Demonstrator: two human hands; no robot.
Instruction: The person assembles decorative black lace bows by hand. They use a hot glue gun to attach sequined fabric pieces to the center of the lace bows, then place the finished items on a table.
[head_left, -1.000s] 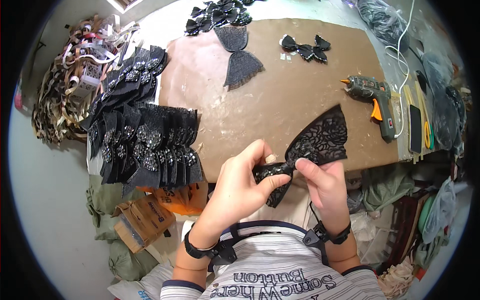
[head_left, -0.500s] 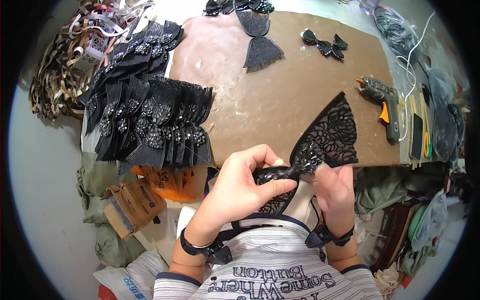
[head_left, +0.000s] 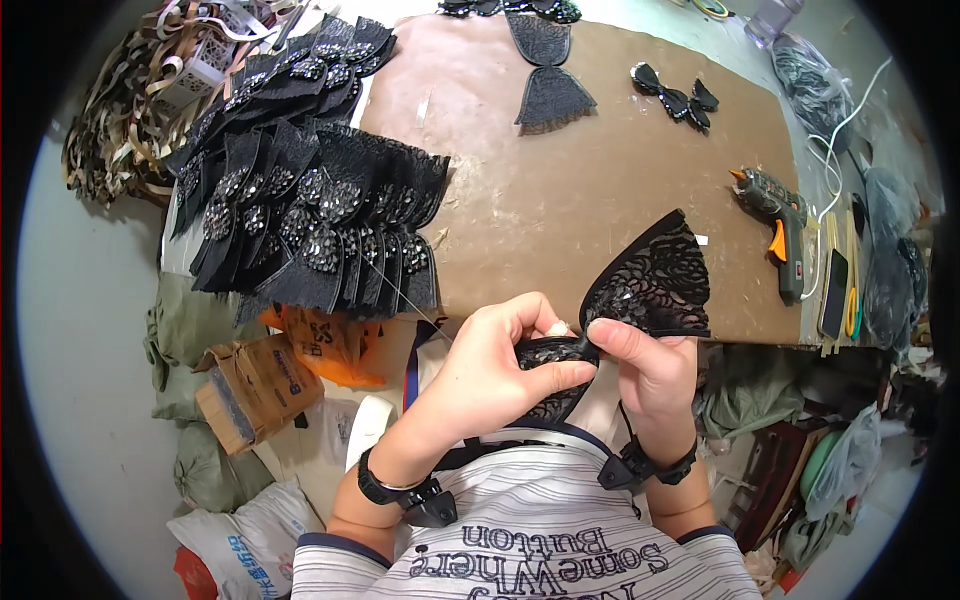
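Observation:
A black lace bow with dark shiny beads is held between my two hands at the table's near edge. My left hand pinches its beaded lower-left half near the middle knot. My right hand grips it at the knot, thumb pressed on top, while the upper-right lace wing fans out above the fingers. A thin thread runs from the stacked bows toward my left hand. Part of the bow's lower half is hidden by my fingers.
A pile of black beaded bows covers the table's left. Farther back lie a flat lace bow piece and a small black bow. At right are a glue gun, a phone and a white cord. Ribbons heap at far left.
My right thumb has moved left and up onto the knot of the bow. My left hand keeps its pinch. The whole view has shifted slightly.

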